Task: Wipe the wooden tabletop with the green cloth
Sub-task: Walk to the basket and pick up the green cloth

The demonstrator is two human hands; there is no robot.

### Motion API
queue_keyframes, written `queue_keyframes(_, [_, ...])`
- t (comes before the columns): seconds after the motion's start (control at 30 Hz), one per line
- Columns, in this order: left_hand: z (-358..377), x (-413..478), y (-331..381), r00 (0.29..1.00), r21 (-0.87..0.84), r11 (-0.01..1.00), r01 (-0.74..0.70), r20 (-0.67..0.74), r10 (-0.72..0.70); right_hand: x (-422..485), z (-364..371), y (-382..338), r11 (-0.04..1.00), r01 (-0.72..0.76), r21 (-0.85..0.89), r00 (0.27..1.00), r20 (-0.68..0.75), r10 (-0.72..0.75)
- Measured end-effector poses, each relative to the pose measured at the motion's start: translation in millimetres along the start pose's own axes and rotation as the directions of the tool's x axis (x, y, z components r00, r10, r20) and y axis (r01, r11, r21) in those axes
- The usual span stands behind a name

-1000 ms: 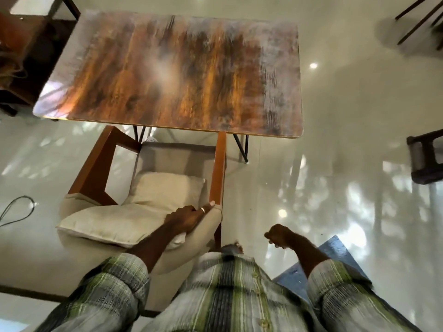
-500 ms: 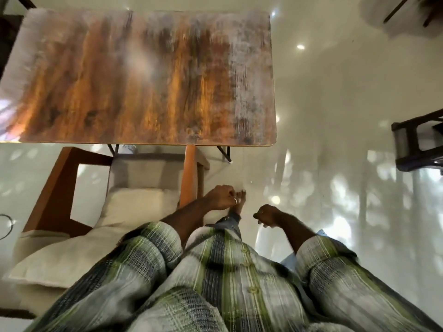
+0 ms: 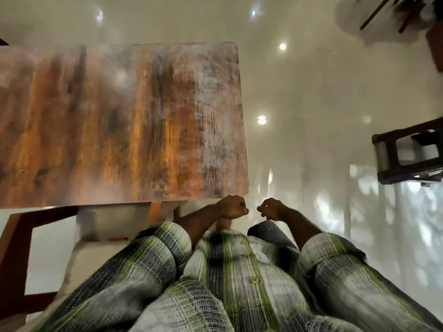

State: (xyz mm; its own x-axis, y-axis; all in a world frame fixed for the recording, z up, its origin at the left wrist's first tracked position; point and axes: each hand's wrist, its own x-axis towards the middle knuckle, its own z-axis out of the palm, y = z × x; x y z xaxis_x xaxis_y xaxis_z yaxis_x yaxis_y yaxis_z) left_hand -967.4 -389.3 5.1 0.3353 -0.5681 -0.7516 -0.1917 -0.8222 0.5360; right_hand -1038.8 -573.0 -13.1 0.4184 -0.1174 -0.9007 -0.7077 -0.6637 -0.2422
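Wooden tabletop [image 3: 119,121] blurred, cut off left; hands clenched, left hand [image 3: 232,207] beside right hand [image 3: 272,208].

A home living room is showing: a wooden tabletop [image 3: 119,121] is standing by a cushioned armchair [image 3: 14,248], a glossy pale floor [image 3: 311,149] is reflecting round lights near a dark side table [image 3: 383,152]

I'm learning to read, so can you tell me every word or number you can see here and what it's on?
There are no words, labels or numbers to read in this picture.
The wooden tabletop shows only wood grain, no print.
The dark blue cloth below the right hand has two tiny pale marks, too small and blurred to read.
The checked shirt has only its pattern.
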Motion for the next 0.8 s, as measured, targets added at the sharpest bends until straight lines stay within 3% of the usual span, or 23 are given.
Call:
queue_keyframes(0.17, [-51.2, 54.2, 33.0, 0.999, -0.046, 0.999, -0.008, -0.049, 0.006, 33.3, -69.4, 5.9, 0.998, -0.022, -0.051, 0.999, -0.043, 0.02])
queue_keyframes(0.33, [-94.0, 113.7, 56.7, 0.995, -0.106, 0.994, 0.009, -0.094, -0.019, 63.1, -148.2, 7.3, 0.985, 0.064, -0.161, 0.997, 0.058, -0.056])
queue_keyframes(0.57, [-146.6, 182.5, 113.1, 0.979, -0.233, 0.965, 0.118, -0.135, -0.152, 139.1, -265.7, 35.3, 0.924, 0.101, -0.368, 0.985, 0.169, -0.041])
queue_keyframes(0.8, [-190.5, 228.6, 144.0, 0.94, -0.331, 0.918, 0.219, -0.18, -0.29, 180.8, -367.9, 18.0, 0.93, 0.096, -0.354, 0.983, 0.178, -0.034])
